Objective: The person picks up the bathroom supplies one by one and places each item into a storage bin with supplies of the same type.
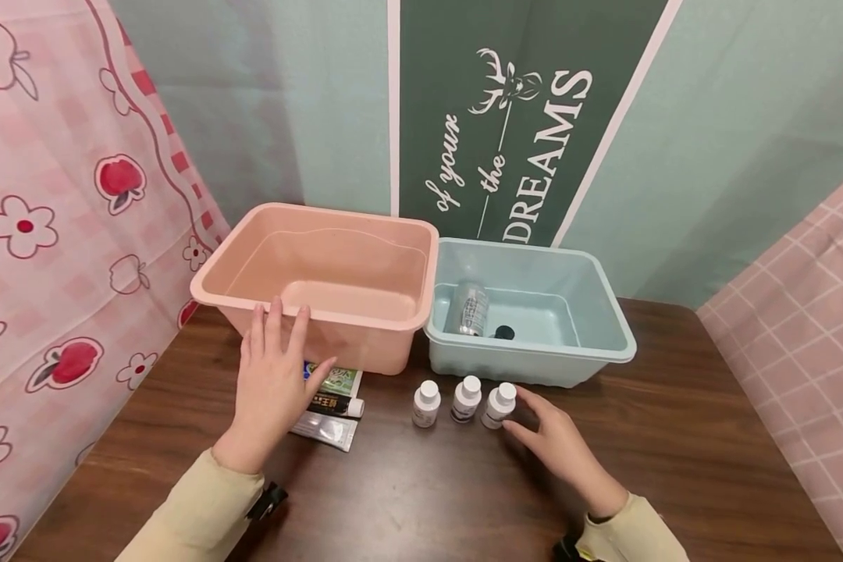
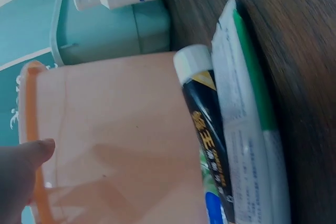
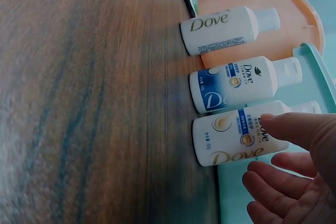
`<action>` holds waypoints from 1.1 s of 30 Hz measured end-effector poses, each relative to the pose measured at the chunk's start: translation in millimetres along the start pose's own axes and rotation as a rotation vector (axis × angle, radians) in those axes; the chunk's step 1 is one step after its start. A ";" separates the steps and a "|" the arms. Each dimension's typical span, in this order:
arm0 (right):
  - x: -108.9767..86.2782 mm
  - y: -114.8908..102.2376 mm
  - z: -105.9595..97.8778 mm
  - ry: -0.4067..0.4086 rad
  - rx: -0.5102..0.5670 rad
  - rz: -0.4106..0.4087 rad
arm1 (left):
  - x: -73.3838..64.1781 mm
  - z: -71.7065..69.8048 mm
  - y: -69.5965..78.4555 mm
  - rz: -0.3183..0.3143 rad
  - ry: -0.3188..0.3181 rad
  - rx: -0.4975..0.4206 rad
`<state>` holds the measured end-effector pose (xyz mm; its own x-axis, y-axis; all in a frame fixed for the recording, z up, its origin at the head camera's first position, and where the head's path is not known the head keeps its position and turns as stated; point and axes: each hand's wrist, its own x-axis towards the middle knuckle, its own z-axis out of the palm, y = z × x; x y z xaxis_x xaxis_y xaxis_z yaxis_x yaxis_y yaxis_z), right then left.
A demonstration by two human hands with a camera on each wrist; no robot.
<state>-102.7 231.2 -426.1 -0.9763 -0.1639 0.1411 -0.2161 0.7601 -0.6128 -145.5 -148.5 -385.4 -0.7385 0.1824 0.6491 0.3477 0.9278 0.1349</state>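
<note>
My left hand (image 1: pixel 272 382) lies with spread fingers at the near rim of a pink bin (image 1: pixel 393 343). Below it, a green-and-white packet (image 1: pixel 343 381), a black tube with a white cap (image 1: pixel 333 404) and a silvery tube (image 1: pixel 326 429) lie in front of the bin. My right hand (image 1: pixel 558 441) is at the rightmost of three small white Dove bottles (image 1: pixel 500 406), thumb and fingers apart around its side. In the right wrist view the thumb (image 3: pixel 294 129) overlaps that bottle. The middle bottle (image 1: pixel 467 400) and left bottle (image 1: pixel 426 404) stand upright beside it.
A light blue bin (image 1: pixel 534 361) stands right of the pink one. Inside it lie a clear bottle (image 1: pixel 472 308) and a small black round thing (image 1: pixel 504 332). Both bins stand on a dark wooden table (image 1: pixel 407 499), with curtains (image 1: pixel 337 101) behind and at the sides.
</note>
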 end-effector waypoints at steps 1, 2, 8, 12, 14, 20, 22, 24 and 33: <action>0.4 -0.1 0.3 0.000 0.003 0.005 | 0.2 0.9 -0.6 0.009 0.013 -0.006; 0.7 -0.5 0.5 0.001 0.006 0.012 | 0.2 1.6 -1.4 0.018 0.023 -0.007; 3.6 -4.1 1.6 0.020 0.053 0.033 | 1.5 3.9 -4.5 0.065 0.078 -0.013; 6.1 -5.0 2.9 0.042 0.055 0.030 | 2.8 3.6 -5.7 0.084 0.094 -0.004; 7.4 -4.8 3.7 0.047 0.055 0.033 | 3.1 3.7 -6.1 0.088 0.091 0.003; 10.3 -3.5 5.7 0.051 0.070 0.052 | 3.5 3.7 -6.4 0.076 0.058 0.013; 10.4 -3.0 6.6 0.053 0.066 0.055 | 3.5 3.3 -6.5 0.075 0.052 0.014; 10.1 -2.5 7.6 0.054 0.067 0.058 | 3.4 2.8 -6.6 0.079 0.051 0.014; 5.3 -2.9 8.1 0.068 0.093 0.079 | 0.3 2.6 -6.9 0.083 0.038 0.021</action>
<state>-107.2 223.1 -429.9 -0.9883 -0.0610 0.1399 -0.1418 0.7071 -0.6928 -149.6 -154.0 -388.2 -0.6854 0.2469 0.6850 0.3942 0.9168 0.0639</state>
